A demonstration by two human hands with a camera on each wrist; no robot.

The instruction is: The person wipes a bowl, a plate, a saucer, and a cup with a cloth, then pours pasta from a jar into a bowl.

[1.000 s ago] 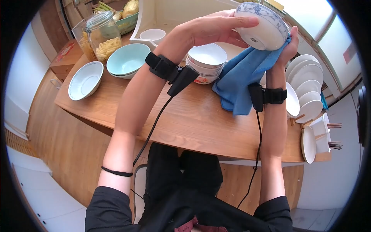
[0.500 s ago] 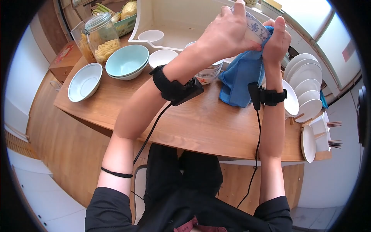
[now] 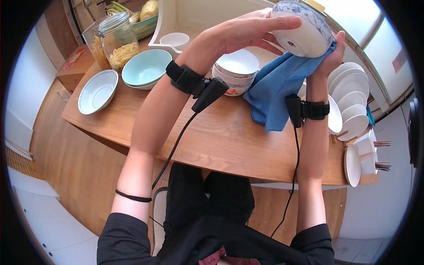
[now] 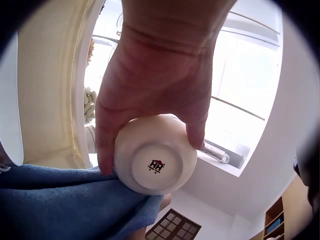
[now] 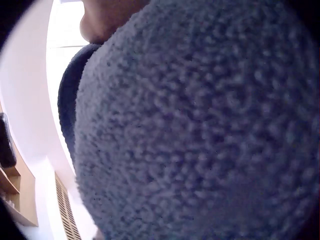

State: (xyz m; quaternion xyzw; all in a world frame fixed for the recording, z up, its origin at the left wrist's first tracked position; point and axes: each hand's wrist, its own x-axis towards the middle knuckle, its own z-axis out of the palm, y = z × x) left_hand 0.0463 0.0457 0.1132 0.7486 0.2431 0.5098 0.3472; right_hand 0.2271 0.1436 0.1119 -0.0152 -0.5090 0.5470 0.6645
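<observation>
A white bowl with a blue flower pattern (image 3: 304,33) is held up above the table, tilted so that its underside shows. My left hand (image 3: 245,33) grips it, with thumb and fingers spread on either side. In the left wrist view a small red and black mark sits on the base of the bowl (image 4: 145,172). My right hand (image 3: 331,62) holds a blue cloth (image 3: 276,88) against the bowl's right side, and the cloth's loose end hangs toward the table. Blue cloth (image 5: 200,125) fills most of the right wrist view and hides the right fingers.
A stack of white bowls (image 3: 234,75) stands below the hands on the wooden table (image 3: 221,137). Pale blue bowls (image 3: 145,66), another bowl (image 3: 98,92) and a glass jar (image 3: 118,42) are at left. White plates (image 3: 351,88) stand upright at right, near chopsticks (image 3: 383,166).
Half a second ago my left hand was turned over the bowl, back of the hand up. It has since rolled back, bringing the bowl's underside into view, much as one second ago.
</observation>
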